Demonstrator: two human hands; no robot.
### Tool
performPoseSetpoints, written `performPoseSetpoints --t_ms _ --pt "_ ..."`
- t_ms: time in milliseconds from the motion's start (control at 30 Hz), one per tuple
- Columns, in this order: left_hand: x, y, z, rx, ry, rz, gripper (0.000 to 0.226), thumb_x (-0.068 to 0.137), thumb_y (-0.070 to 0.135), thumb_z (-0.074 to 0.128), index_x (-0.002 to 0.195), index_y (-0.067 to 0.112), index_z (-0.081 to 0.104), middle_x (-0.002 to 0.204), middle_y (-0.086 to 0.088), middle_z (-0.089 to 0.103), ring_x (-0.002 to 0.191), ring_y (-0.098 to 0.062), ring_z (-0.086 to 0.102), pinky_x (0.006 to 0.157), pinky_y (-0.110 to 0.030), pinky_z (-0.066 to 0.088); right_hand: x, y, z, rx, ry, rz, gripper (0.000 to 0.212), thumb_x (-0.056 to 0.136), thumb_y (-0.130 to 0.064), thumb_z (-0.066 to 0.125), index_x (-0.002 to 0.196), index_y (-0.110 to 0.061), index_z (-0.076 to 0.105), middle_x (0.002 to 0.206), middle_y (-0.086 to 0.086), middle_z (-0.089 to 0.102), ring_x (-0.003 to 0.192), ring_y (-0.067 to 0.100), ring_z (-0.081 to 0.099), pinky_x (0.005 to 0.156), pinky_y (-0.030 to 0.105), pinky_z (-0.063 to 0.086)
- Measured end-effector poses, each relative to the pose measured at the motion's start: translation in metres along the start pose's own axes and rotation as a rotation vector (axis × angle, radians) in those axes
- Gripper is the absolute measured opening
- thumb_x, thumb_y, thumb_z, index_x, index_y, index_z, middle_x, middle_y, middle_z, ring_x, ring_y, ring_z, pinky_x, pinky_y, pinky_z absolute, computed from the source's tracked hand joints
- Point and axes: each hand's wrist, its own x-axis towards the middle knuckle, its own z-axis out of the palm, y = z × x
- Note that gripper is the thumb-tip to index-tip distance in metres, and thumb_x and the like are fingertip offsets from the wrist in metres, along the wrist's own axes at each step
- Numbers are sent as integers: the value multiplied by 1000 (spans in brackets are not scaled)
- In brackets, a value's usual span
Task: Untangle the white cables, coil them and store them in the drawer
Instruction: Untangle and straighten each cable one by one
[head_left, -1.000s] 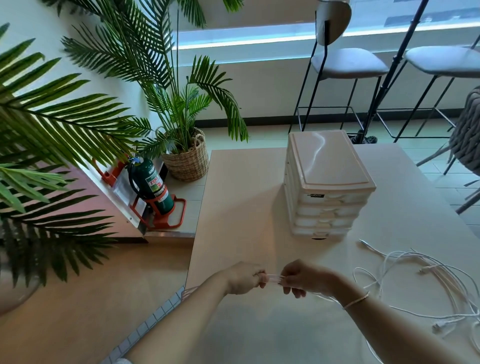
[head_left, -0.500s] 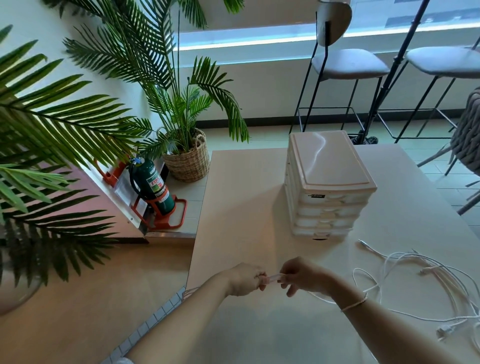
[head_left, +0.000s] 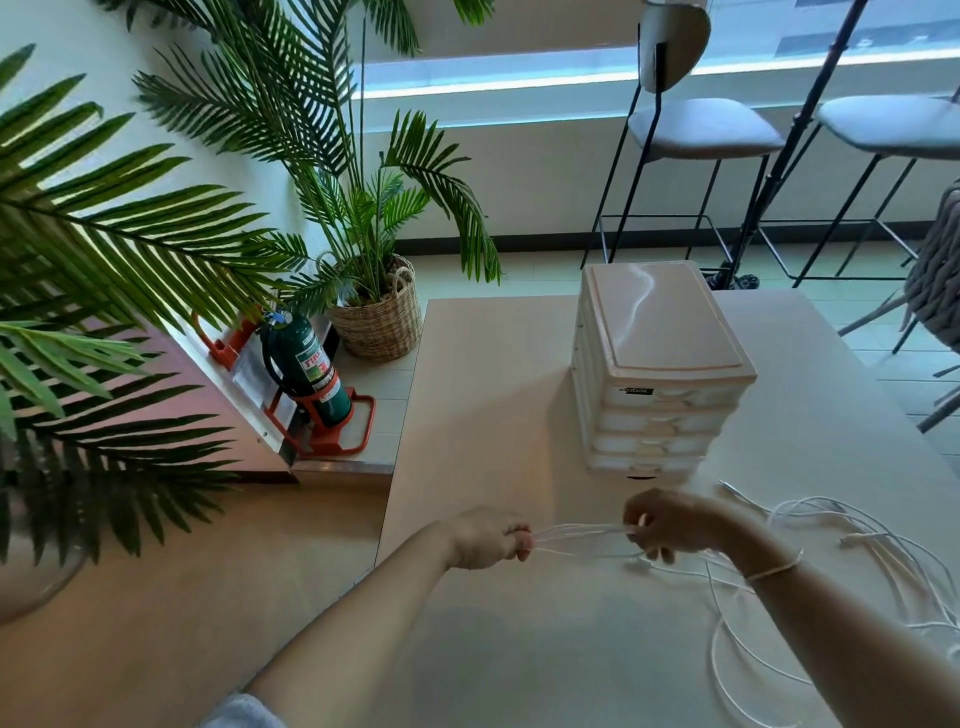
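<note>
Head view, nearest first: your left hand (head_left: 485, 538) has its fingers curled tight round one end of a bundle of white strands (head_left: 576, 532), and your right hand (head_left: 667, 525) pinches the other end, so several runs of cable lie stretched side by side between your two fists, just above the table (head_left: 493, 395). From the look of it you are partway through folding or coiling one cable into loops; it is not yet tied off or gathered into a finished coil.

To your right, beyond your wrist, the rest of the white cables (head_left: 852, 540) lie on the tabletop in a loose heap. Loops cross one another there and a few plug ends stick out. That heap looks largely unsorted, so most of the untangling is probably ahead of you. Slack from the heap trails toward your right hand, though I cannot tell which strand is which.

Further off, in the middle of the table, stands the drawer unit (head_left: 660, 374). All of its drawers appear pushed in, and no cable shows at their fronts; what is inside them cannot be seen. So judge storing as not yet begun: you have coiling to finish, then a drawer to open.
</note>
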Motion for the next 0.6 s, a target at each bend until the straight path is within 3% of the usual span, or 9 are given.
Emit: performPoseSetpoints --t_ms 100,167,233,267,300,400,467,600 --pt "5 4 4 7 -8 9 17 99 21 39 89 20 53 91 -4 52 84 -16 44 62 -13 32 -4 8 -13 -252 -99 129 24 80 -6 43 62 -20 51 58 -5 60 29 -3 46 47 11 40" --pt "5 6 6 23 -23 15 17 100 20 39 91 20 53 92 -4 52 84 -16 43 61 -11 31 -8 18 -18 -411 -118 231 25 82 -8 43 72 -16 64 65 -1 69 35 -5 51 49 10 39" --pt "4 2 4 12 -20 -2 17 100 21 39 90 19 53 92 -4 52 84 -17 44 62 -12 32 -13 33 -24 -488 -66 371 26 85 -12 48 101 -9 68 89 3 73 76 2 68 51 12 36" --pt "3 0 2 -4 -13 -16 17 99 21 39 90 18 53 92 -4 52 83 -17 44 63 -13 33 -13 41 -25 -507 -56 428 28 84 -15 52 108 -8 65 104 5 70 96 12 66 54 15 40" --pt "3 0 0 -17 -10 -26 17 99 21 40 89 17 53 91 -4 52 83 -17 44 63 -14 34 -16 46 -27 -533 -41 492 31 79 -19 58 108 -10 64 111 4 67 104 18 64 60 18 46" --pt "5 4 0 -10 -22 -38 24 99 19 39 79 21 52 77 3 51 84 -17 44 63 -15 34 -22 53 -38 -412 167 669 28 72 -26 66 100 -23 63 105 -5 63 100 19 59 80 33 43" --pt "6 6 2 9 -31 -41 29 99 20 38 72 25 49 73 7 48 84 -16 44 63 -13 33 -21 53 -49 -339 370 698 28 78 -21 59 106 -24 61 114 1 59 108 22 50 87 38 36" --pt "5 3 -2 27 -22 -32 19 99 20 38 86 19 51 76 5 49 85 -17 44 64 -13 33 -20 49 -59 -340 775 635 26 80 -27 57 105 -21 62 108 8 56 111 29 43 93 40 32"
